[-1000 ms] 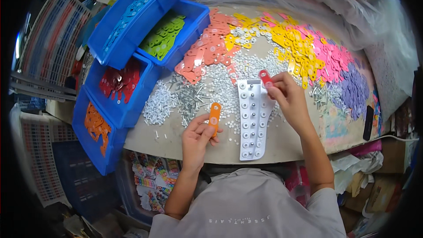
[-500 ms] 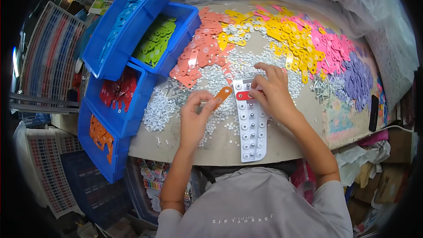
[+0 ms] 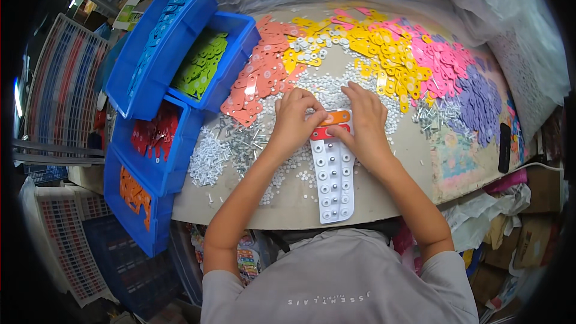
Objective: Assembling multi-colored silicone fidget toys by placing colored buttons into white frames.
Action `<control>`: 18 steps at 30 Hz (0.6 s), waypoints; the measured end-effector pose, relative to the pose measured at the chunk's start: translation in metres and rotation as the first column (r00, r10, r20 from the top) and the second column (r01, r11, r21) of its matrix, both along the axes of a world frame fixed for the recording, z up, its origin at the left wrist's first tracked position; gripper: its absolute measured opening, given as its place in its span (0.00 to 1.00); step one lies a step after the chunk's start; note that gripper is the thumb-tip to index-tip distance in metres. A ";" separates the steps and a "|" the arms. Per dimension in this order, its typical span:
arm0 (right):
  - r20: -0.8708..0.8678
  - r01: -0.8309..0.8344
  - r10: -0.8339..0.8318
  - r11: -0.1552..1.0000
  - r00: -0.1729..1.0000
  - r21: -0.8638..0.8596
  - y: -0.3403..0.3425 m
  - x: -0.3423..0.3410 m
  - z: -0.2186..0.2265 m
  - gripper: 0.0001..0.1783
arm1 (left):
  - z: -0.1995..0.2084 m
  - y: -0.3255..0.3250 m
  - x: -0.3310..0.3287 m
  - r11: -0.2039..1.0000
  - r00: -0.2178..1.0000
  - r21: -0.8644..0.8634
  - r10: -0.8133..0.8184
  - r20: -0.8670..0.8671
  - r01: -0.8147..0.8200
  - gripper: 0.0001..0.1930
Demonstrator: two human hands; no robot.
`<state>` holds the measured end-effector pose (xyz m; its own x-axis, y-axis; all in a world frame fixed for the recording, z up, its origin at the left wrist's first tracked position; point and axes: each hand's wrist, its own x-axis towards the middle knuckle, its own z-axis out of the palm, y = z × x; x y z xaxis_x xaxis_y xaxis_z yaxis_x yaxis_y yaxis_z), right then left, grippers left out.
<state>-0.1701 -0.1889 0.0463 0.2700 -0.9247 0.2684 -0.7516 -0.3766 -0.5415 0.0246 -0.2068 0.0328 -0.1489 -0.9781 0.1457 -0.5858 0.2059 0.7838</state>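
Note:
An orange strip [image 3: 339, 117] with holes lies across the top end of a white plastic tray-like holder [image 3: 337, 195] with rows of round studs. My left hand [image 3: 295, 121] is closed in a pinch at the strip's left end. Just below it, a red strip [image 3: 323, 133] also lies across the holder. My right hand [image 3: 369, 125] is open along the holder's right edge, its thumb against the right part of the red strip and its other fingers stretched away from me. Part of each strip is hidden under the fingers.
Blue bins [image 3: 210, 105] at the left hold blue, green, red and orange strips. Piles of salmon [image 3: 273, 63], yellow [image 3: 390, 54], pink [image 3: 441, 60] and purple strips [image 3: 480, 102] cover the table's far side. Small white pieces [image 3: 207, 162] and metal pins [image 3: 441, 114] lie scattered. A black object [image 3: 504, 147] sits at the right.
My left hand has moved right with the orange strip, now lying level on the holder above the red one. My right thumb has shifted to the red strip's end.

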 end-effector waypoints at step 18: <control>-0.071 -0.048 0.046 0.999 0.996 -0.021 0.002 0.007 0.020 0.36 | 0.147 -0.032 0.192 0.507 0.709 -0.826 0.675 0.203 -0.246 0.15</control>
<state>-0.1629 -0.1866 0.0664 0.3317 -0.9045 0.2680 -0.7689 -0.4238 -0.4788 0.2161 -0.2385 0.1799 0.0390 -0.5179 0.8545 -0.9840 0.1288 0.1230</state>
